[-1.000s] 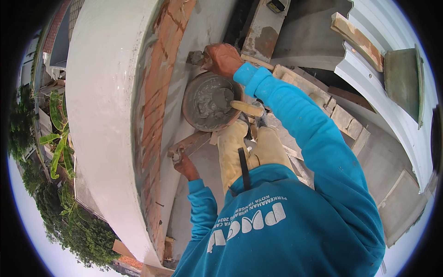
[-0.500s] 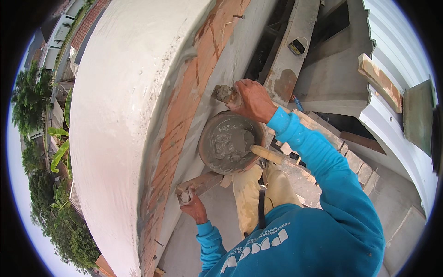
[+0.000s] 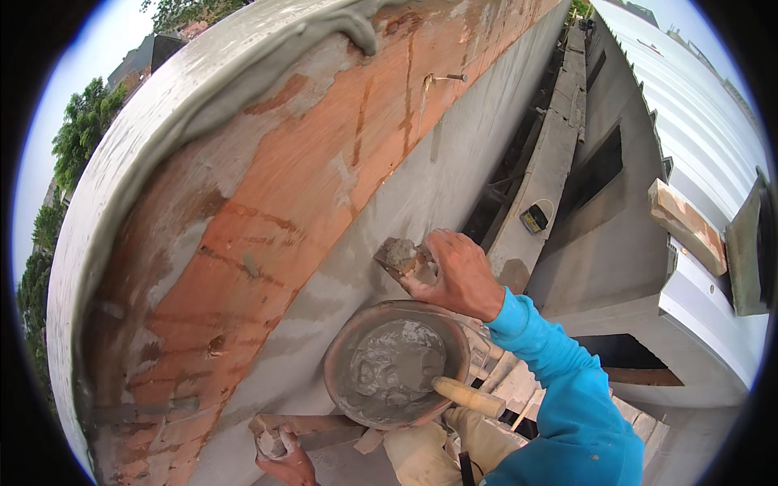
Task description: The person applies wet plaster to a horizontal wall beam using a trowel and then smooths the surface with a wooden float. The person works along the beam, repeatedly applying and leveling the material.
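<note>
My right hand (image 3: 460, 274) is closed around a short wooden piece (image 3: 391, 267) against the wall, with a rough grey mortar lump (image 3: 401, 254) on it. At the lower left, my left hand (image 3: 290, 466) is curled at the end of a wooden plank (image 3: 312, 423); pale mortar coats its fingertips. Between my hands sits a round mortar-stained bucket (image 3: 332, 364), partly filled with wet grey mortar (image 3: 397, 356). A trowel's wooden handle (image 3: 470, 397) leans over the bucket's right rim; its blade is hidden in the mortar.
A curved wall with an orange-brown band (image 3: 300, 178) and a nail (image 3: 450, 78) runs along the left. A small dark container with a wire handle (image 3: 535, 217) stands on a long ledge (image 3: 559, 138). Wooden scaffold boards (image 3: 519, 389) lie beside the bucket, corrugated roofing (image 3: 689, 105) beyond.
The view has swung up along the wall, so the bucket and my left hand appear lower. Both hands keep to the same wooden pieces, and the trowel stays in the bucket.
</note>
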The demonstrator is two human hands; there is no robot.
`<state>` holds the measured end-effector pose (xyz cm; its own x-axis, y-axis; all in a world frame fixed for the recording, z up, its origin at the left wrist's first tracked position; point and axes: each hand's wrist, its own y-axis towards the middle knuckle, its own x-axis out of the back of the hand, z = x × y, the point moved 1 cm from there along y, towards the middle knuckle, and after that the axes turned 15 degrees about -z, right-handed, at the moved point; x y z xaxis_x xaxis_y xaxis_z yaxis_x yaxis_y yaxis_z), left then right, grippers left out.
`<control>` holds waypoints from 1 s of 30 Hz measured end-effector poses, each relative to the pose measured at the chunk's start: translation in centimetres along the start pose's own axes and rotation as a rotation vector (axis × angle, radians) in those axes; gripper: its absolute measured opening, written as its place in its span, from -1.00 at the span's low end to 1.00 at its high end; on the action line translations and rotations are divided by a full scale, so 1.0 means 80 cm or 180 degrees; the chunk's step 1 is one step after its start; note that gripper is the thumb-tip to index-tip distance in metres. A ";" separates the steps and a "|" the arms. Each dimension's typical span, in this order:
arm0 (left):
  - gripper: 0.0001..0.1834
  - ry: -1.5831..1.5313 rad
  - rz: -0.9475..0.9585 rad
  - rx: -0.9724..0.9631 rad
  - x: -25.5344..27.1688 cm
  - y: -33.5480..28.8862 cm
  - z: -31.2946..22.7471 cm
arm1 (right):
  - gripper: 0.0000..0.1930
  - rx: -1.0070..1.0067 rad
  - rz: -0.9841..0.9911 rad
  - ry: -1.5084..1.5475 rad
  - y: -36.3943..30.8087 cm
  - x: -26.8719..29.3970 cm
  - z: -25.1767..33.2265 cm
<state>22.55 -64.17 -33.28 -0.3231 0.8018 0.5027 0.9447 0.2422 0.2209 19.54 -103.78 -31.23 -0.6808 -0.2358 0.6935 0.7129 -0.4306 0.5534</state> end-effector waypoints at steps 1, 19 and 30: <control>-0.63 0.0076 -0.0273 -0.0006 -0.003 -0.007 -0.010 | -0.56 -0.0010 0.0048 0.0078 0.000 -0.003 0.001; -0.60 -0.0765 -0.0822 -0.0272 -0.032 -0.013 0.003 | -0.32 0.0557 -0.1412 -0.1317 0.387 0.256 -0.003; -0.59 -0.0682 -0.0790 -0.0053 -0.038 -0.011 0.036 | -0.41 0.0295 -0.0584 -0.1282 0.411 0.249 -0.030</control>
<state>22.84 -65.26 -37.42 -0.5228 0.8165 0.2449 0.8370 0.4372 0.3292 29.03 -124.73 -0.30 -0.6907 0.2029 0.6941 0.6110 -0.3496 0.7102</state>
